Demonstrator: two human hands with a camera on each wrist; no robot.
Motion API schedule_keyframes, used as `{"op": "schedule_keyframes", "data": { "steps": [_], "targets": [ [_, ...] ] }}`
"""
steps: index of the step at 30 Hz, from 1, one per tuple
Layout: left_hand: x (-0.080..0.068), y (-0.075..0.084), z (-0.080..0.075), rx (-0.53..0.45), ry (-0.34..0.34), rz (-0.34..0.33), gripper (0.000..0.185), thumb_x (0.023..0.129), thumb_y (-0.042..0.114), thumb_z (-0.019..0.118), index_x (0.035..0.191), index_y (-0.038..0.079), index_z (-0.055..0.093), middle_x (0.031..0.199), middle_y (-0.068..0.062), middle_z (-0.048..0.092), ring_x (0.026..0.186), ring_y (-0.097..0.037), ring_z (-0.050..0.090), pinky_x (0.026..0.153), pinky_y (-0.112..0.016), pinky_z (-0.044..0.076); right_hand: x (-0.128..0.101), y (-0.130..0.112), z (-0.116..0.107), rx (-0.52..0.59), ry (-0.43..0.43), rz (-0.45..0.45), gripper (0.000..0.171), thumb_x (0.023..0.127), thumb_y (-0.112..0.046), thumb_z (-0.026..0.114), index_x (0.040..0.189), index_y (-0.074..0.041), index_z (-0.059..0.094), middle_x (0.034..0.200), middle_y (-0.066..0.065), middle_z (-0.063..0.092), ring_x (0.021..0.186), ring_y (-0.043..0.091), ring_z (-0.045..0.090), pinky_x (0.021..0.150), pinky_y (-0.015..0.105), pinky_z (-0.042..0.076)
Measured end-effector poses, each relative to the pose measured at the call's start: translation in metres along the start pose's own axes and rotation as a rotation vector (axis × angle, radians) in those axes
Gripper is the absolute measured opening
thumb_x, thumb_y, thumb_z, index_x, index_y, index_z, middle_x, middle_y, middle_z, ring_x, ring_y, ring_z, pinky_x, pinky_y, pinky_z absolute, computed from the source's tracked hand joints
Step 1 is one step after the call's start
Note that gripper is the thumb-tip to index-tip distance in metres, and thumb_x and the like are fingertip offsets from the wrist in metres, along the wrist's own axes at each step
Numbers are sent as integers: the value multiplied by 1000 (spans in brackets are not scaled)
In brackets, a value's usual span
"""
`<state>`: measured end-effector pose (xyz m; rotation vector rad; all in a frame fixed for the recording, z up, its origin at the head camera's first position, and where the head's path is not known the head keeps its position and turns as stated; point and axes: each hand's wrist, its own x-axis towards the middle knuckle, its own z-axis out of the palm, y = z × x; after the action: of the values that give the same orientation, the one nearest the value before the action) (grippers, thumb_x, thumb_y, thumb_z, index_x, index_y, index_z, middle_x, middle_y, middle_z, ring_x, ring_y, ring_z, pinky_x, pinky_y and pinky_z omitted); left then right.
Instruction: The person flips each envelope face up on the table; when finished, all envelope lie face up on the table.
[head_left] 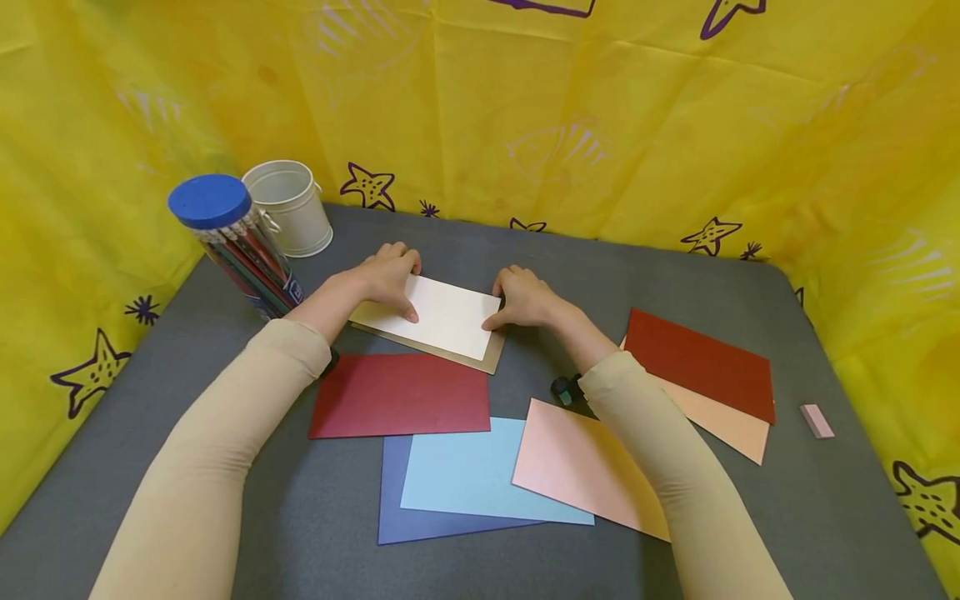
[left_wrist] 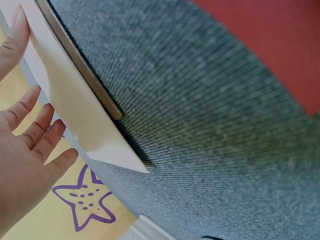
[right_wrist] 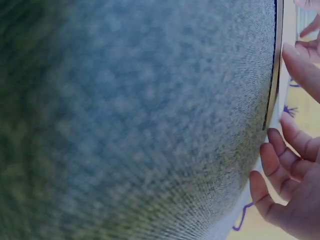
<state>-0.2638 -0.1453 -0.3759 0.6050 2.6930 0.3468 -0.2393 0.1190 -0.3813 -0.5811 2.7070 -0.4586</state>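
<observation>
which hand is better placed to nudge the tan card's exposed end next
Probably the right hand: it is at the right end of the white card, beside the tan card. The left hand is farther off.

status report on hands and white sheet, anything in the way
Left hand and right hand gripping white sheet. White sheet overlapping tan sheet, edges not aligned. Nothing seen in the way.

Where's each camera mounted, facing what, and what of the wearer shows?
Head: worn on head, looking forward and down at the white sheet; left hand, right hand, both sleeves show.
Left wrist: on that wrist, facing sheet edge and grey tabletop; left hand shows.
Right wrist: on that wrist, mostly tabletop; right hand, some left-hand fingers show.
Shared, head and left wrist: white sheet, yellow backdrop.
</observation>
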Motion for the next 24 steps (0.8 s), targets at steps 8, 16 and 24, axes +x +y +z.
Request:
{"op": "schedule_keyframes", "data": {
  "steps": [8,16,24],
  "targets": [
    [1,-2,0,17,25,21,82,63,41,92,119,6,43,119,-18,50,115,-36,42,98,-55,38,1,1,2,141,83,-22,50,71,-25,88,101,-4,54,96,11,58,91,27,53,79,35,44],
    [-6,-6,-17,-18,156,40,54,71,31,88,106,7,54,107,-13,61,99,-30,52,88,-45,42,-4,5,-8,575,29,-3,38,80,-5,79,103,-2,48,73,7,64,67,18,68,66,26,56],
    [-12,0,-34,-149,378,-37,34,79,33,83,96,9,66,96,-12,69,86,-27,57,72,-37,41,-14,23,-32,778,-34,-8,31,88,0,67,111,2,47,72,5,63,65,20,70,67,34,60]
  ]
}}
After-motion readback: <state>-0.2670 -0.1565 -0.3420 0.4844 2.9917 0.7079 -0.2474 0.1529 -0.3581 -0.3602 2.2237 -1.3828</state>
